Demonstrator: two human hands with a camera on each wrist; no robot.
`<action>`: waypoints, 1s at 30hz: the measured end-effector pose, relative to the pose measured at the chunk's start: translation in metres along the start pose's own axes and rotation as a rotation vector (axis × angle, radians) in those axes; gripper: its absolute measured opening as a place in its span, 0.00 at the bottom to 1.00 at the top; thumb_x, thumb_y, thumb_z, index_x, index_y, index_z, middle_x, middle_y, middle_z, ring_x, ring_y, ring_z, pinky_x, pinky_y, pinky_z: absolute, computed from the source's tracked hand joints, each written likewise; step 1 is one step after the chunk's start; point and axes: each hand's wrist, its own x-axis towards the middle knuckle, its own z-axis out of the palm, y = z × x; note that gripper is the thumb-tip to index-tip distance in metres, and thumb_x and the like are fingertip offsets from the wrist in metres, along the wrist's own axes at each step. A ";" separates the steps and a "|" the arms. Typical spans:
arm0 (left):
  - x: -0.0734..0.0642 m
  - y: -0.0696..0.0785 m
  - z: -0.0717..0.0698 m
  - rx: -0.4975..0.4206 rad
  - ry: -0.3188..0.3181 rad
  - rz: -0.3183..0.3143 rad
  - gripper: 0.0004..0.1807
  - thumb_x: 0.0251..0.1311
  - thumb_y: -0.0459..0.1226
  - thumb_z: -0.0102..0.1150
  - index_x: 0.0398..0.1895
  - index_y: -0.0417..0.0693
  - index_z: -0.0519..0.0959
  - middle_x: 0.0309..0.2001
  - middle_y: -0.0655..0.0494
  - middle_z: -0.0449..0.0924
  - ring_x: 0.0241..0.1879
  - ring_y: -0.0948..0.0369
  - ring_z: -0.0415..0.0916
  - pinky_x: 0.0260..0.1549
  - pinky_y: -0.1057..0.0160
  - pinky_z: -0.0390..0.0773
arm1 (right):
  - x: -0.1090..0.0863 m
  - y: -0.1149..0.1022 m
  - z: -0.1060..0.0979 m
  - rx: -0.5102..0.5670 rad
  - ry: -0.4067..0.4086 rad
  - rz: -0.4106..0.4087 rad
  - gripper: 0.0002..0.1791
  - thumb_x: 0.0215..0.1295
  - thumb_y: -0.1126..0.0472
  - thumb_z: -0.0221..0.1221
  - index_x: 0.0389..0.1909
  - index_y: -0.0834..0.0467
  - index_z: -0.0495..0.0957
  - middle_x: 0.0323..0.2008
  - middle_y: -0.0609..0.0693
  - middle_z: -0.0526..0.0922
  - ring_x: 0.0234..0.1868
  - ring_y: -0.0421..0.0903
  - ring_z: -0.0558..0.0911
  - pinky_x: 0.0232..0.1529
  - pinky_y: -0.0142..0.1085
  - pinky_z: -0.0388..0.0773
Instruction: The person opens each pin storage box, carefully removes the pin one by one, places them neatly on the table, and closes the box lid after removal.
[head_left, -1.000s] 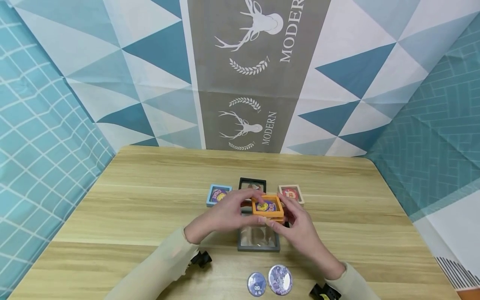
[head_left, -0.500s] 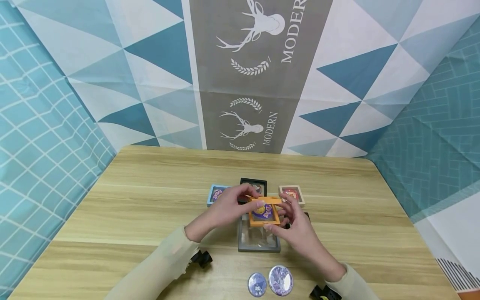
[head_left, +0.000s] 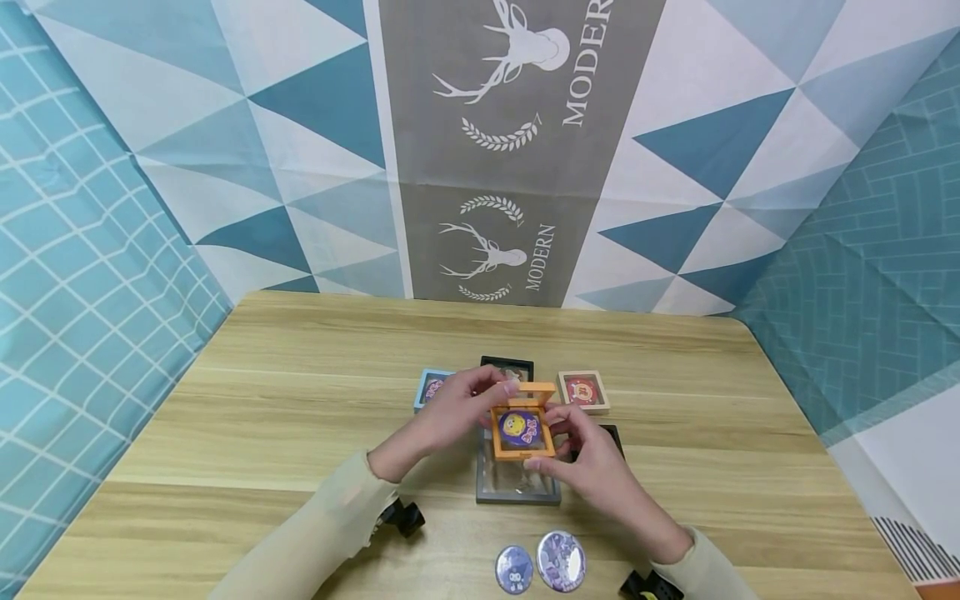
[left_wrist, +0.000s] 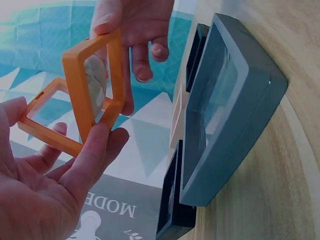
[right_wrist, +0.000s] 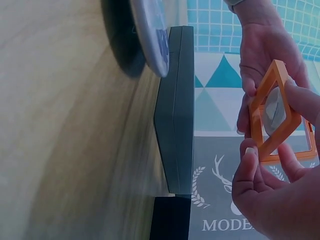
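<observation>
A small orange hinged display frame point(head_left: 525, 457) is held above the table, its two halves swung apart. In its lower half lies a round purple badge point(head_left: 519, 427) with a yellow figure. My left hand point(head_left: 448, 410) pinches the frame at its hinge side, upper left. My right hand point(head_left: 592, 446) grips the lower half by its right side and near corner. The left wrist view shows the raised half of the frame point(left_wrist: 42, 132) beside the half with the badge's pale back. Beneath the hands lies a larger dark grey frame point(head_left: 517, 498), partly covered.
Behind the hands lie a light blue frame point(head_left: 423, 390), a black frame point(head_left: 507, 362) and a beige frame point(head_left: 603, 407). Another dark frame point(head_left: 617, 437) is mostly hidden by my right hand. Two round badges, a smaller one point(head_left: 514, 570) and a larger one point(head_left: 561, 561), lie in front.
The orange frame was closed, then opened: one half has swung up and away from me. Both hands tilted it and shifted it slightly left and nearer; the badge now shows uncovered.
</observation>
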 end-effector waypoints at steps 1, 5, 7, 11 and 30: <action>0.000 0.000 0.000 -0.003 0.001 -0.003 0.20 0.71 0.54 0.53 0.43 0.46 0.80 0.40 0.51 0.79 0.40 0.54 0.77 0.34 0.57 0.83 | 0.001 0.001 0.000 -0.011 -0.008 -0.006 0.31 0.49 0.58 0.77 0.53 0.55 0.74 0.49 0.52 0.81 0.40 0.50 0.79 0.39 0.34 0.79; -0.002 0.002 0.002 0.007 0.022 -0.023 0.20 0.68 0.56 0.57 0.41 0.49 0.80 0.40 0.52 0.80 0.37 0.56 0.79 0.35 0.53 0.84 | 0.002 0.003 -0.001 -0.062 -0.031 -0.057 0.35 0.49 0.56 0.77 0.59 0.53 0.74 0.51 0.48 0.79 0.44 0.47 0.79 0.40 0.37 0.81; -0.003 0.005 0.004 0.007 0.033 -0.028 0.20 0.66 0.56 0.59 0.40 0.49 0.79 0.42 0.53 0.81 0.37 0.58 0.81 0.36 0.51 0.84 | 0.002 0.004 -0.001 -0.091 -0.031 -0.086 0.35 0.51 0.55 0.76 0.60 0.53 0.74 0.55 0.48 0.77 0.44 0.46 0.79 0.39 0.37 0.81; -0.005 0.007 0.009 -0.015 0.014 -0.015 0.19 0.65 0.54 0.61 0.42 0.48 0.79 0.49 0.50 0.80 0.41 0.58 0.84 0.38 0.51 0.83 | 0.001 0.005 -0.001 -0.146 -0.004 -0.124 0.29 0.59 0.53 0.71 0.59 0.54 0.76 0.53 0.48 0.75 0.43 0.46 0.78 0.39 0.37 0.81; -0.004 0.004 0.006 0.044 0.016 -0.037 0.19 0.64 0.57 0.61 0.42 0.52 0.79 0.55 0.53 0.79 0.49 0.57 0.82 0.42 0.59 0.81 | 0.004 -0.003 -0.019 0.063 0.046 0.145 0.11 0.63 0.62 0.68 0.36 0.61 0.75 0.54 0.57 0.78 0.44 0.49 0.79 0.40 0.34 0.77</action>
